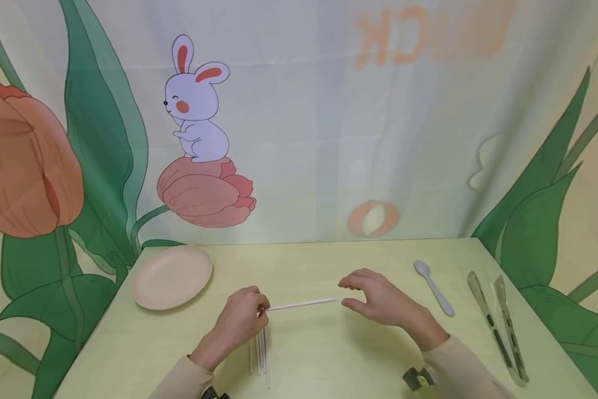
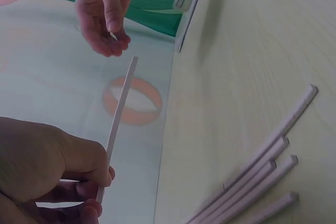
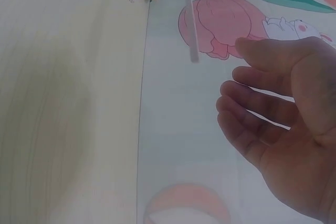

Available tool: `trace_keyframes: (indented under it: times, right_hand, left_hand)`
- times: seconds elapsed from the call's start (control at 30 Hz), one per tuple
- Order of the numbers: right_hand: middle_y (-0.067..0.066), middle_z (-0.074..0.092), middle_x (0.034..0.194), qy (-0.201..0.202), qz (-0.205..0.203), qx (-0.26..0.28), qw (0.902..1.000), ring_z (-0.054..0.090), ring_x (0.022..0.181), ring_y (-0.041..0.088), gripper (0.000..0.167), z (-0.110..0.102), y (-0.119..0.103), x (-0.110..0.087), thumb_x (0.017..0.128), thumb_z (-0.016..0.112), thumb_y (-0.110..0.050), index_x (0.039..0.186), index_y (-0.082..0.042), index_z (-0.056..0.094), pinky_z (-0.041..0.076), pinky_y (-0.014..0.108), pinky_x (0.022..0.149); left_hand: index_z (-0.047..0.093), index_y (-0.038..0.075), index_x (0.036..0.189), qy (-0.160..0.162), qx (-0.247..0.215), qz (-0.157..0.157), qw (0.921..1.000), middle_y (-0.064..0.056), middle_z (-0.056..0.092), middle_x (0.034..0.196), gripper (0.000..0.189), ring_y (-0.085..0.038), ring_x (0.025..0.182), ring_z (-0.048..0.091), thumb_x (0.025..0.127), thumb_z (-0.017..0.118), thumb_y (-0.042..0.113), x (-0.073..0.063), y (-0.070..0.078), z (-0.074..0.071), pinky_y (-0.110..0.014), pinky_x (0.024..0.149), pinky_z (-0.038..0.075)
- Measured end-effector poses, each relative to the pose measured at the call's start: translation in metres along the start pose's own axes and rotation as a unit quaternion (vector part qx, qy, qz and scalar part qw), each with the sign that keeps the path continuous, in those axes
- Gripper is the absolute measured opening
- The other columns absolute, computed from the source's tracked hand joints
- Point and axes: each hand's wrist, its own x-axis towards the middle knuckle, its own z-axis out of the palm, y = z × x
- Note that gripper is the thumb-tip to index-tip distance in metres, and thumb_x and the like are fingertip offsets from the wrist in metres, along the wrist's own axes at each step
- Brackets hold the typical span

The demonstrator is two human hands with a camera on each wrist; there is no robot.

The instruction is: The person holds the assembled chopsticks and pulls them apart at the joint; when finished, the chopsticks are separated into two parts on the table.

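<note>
My left hand [image 1: 240,318] pinches one end of a thin pale-pink chopstick [image 1: 303,304] between thumb and fingers. Held above the table, the chopstick points toward my right hand [image 1: 378,299]. That hand has its fingers loosely bent and parted from the thumb, just off the free end, holding nothing. Several more chopsticks [image 2: 252,177] lie side by side on the table under my left hand, their far ends hidden by it in the head view. The right wrist view shows the free tip of the raised chopstick [image 3: 191,30] apart from the fingers.
A pale pink plate [image 1: 173,277] sits at the back left of the table [image 1: 308,354]. On the right lie a grey spoon [image 1: 434,289] and a pair of tongs [image 1: 510,327]. A printed curtain [image 1: 299,138] hangs behind the table's back edge.
</note>
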Motion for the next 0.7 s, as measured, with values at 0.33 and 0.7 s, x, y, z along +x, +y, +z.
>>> trace_keyframes:
  times: [0.33,0.7]
  right_hand:
    - [-0.003,0.065,0.107,-0.006,-0.013,0.003,0.9999,0.060,0.095,0.013,0.028,0.004,-0.006,0.006,0.089,0.071,-0.024,0.113,-0.011,0.067,0.052,0.031,0.082]
    - [0.001,0.068,0.110,-0.015,-0.021,0.039,0.9989,0.063,0.100,0.019,0.024,0.009,-0.007,0.011,0.090,0.070,-0.020,0.112,-0.011,0.069,0.054,0.032,0.081]
  left_hand:
    - [0.074,0.009,0.076,0.011,0.008,0.050,0.9986,0.003,0.059,0.070,0.014,-0.009,0.065,0.050,0.070,0.067,-0.001,0.012,0.013,0.002,-0.025,0.062,0.042]
    - [0.075,0.009,0.076,0.008,0.003,0.085,0.9964,0.003,0.060,0.070,0.011,-0.010,0.065,0.051,0.071,0.070,0.001,0.026,0.028,0.005,-0.026,0.062,0.042]
